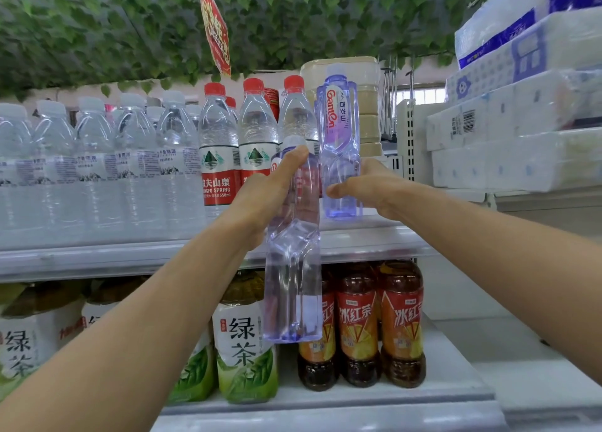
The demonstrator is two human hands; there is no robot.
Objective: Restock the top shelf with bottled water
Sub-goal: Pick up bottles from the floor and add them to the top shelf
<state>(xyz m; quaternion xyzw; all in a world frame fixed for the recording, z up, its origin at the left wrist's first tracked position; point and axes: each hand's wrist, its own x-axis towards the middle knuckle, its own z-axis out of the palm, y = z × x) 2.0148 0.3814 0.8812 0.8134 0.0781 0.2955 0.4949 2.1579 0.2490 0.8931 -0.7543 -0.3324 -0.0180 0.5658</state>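
Observation:
My left hand (260, 197) grips a clear, purple-tinted water bottle (293, 268) near its upper half, holding it upright in front of the top shelf (130, 255). My right hand (368, 187) holds a second bottle of the same kind, a Ganten bottle (340, 132) with a white cap, which stands at the right end of the top shelf. Its fingers wrap around the bottle's lower part. Red-capped water bottles (218, 145) stand just left of it on the same shelf.
Several white-capped water bottles (97, 164) fill the top shelf's left side. Green tea bottles (244, 340) and iced red tea bottles (378, 321) stand on the shelf below. Tissue packs (521, 122) are stacked at the right. A red sign (215, 24) hangs from leafy decoration overhead.

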